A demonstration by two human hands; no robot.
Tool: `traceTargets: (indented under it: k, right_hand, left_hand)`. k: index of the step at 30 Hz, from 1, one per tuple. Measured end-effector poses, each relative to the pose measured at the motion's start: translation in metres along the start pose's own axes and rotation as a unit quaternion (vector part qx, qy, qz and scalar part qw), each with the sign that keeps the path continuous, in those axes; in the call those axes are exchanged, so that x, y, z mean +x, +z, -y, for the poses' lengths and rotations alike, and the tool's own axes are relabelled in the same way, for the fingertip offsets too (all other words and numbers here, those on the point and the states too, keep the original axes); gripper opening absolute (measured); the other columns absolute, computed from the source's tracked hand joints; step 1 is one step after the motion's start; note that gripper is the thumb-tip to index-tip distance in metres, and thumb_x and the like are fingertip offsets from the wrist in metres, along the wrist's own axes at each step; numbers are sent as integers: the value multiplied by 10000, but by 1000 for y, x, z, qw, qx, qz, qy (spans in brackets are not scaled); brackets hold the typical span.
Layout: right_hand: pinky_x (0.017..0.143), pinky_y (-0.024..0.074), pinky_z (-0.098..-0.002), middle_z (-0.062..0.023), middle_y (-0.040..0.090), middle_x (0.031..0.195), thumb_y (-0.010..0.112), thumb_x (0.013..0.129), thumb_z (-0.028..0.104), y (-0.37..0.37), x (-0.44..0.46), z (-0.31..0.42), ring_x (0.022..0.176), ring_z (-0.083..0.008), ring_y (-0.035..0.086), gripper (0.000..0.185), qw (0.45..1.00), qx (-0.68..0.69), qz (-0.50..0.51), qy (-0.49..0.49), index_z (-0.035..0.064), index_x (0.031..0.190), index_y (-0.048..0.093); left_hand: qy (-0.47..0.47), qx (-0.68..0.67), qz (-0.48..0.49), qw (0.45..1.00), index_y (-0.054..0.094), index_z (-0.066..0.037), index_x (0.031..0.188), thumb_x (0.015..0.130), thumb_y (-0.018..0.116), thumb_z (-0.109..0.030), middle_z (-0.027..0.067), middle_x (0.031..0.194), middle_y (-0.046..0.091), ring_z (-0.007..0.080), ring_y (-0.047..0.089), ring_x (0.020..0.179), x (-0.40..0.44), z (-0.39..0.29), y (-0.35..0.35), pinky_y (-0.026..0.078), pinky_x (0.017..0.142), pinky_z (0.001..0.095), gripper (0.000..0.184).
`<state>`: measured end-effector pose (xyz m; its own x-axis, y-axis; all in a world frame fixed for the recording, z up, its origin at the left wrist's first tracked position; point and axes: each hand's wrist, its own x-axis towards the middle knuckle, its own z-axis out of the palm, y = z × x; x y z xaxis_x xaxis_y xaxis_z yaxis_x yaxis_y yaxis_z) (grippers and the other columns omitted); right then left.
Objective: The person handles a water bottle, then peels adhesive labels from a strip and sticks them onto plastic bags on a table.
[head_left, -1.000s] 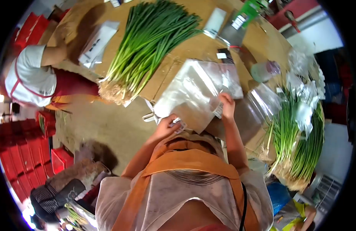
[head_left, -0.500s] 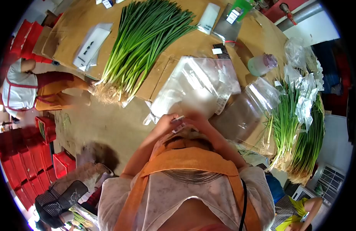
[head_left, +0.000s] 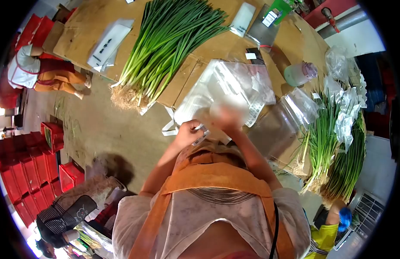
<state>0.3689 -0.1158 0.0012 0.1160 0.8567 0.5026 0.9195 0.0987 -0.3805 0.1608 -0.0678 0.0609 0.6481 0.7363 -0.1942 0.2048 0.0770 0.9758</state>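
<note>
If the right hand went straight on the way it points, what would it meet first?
The right hand would likely meet the clear bags, though blur hides whether they already touch.

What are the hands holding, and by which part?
The left hand holds a small pale strip, apparently labels, by its edge; the right hand is too blurred to tell.

The plastic bags [head_left: 228, 80] are clear (whitish with glare), the leafy bunch [head_left: 165, 47] green, the apron [head_left: 217, 178] orange.

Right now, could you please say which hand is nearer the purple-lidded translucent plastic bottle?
Right: the right hand is left of the bottle; the left hand is farther left.
</note>
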Motion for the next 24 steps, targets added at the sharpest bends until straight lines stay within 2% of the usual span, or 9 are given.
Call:
traceTargets:
  k: [5,8,11,12,14,15,18,23,24]
  right_hand:
    - [799,362,-341,-22,562,710,694,722,181,35,-33,-27,660,-208,532,86,996,54,52,58,126,714,628]
    - [686,419,-285,-11,583,671,658,811,154,4,-6,-29,645,-139,528,99,928,270,36,254,60,783,647]
    - [732,424,-279,-27,582,791,613,847,116,-56,35,-49,729,-155,526,119,803,387,-219,397,5,889,629]
    - [782,404,-273,-86,544,947,588,853,80,-76,50,-46,858,-165,514,143,851,260,-298,344,-21,952,581]
    - [832,387,-278,-104,482,1050,598,834,57,-98,56,-25,957,-170,483,170,918,121,-245,289,-13,981,549]
    - [815,401,-281,-95,508,1022,630,813,67,-82,38,-21,929,-169,501,177,901,286,-160,282,-7,958,558]
    - [714,444,-293,-68,597,854,711,745,97,-69,43,31,766,-154,557,176,873,324,330,154,19,858,601]
    - [596,453,-329,-70,624,678,721,721,160,-25,16,21,577,-139,578,144,809,443,246,299,60,721,618]
    - [602,450,-335,-74,619,674,716,713,171,-16,11,15,574,-154,579,141,893,326,207,230,66,725,622]
  left_hand:
    - [-92,14,23,995,487,-4,649,786,587,-30,-38,607,432,20,404,592,-7,-13,7,343,503,209,171]
    - [-61,13,15,998,531,-21,691,815,594,-70,-22,584,473,33,428,550,-9,2,8,357,479,230,147]
    - [-66,-8,-11,998,576,-17,781,848,605,-120,9,567,518,58,495,530,-11,16,6,398,473,248,126]
    - [-91,4,-15,996,582,-19,811,853,600,-115,12,599,537,67,519,567,-10,22,3,415,504,248,106]
    - [-85,-21,-8,996,589,-16,865,862,594,-91,9,695,566,71,534,645,-7,18,6,437,571,240,75]
    - [-56,-59,0,997,589,-11,889,865,591,-72,3,758,576,66,526,686,-5,5,12,441,608,232,66]
    - [-17,-70,62,995,591,-19,960,864,582,-31,15,913,600,73,539,802,4,-3,15,457,712,230,97]
    - [-76,74,34,994,603,-33,891,853,610,-79,-8,733,573,57,491,681,7,-7,-2,419,605,224,60]
    - [-95,111,25,989,605,-35,874,853,611,-84,-13,704,563,54,478,662,7,-3,-7,409,587,224,53]
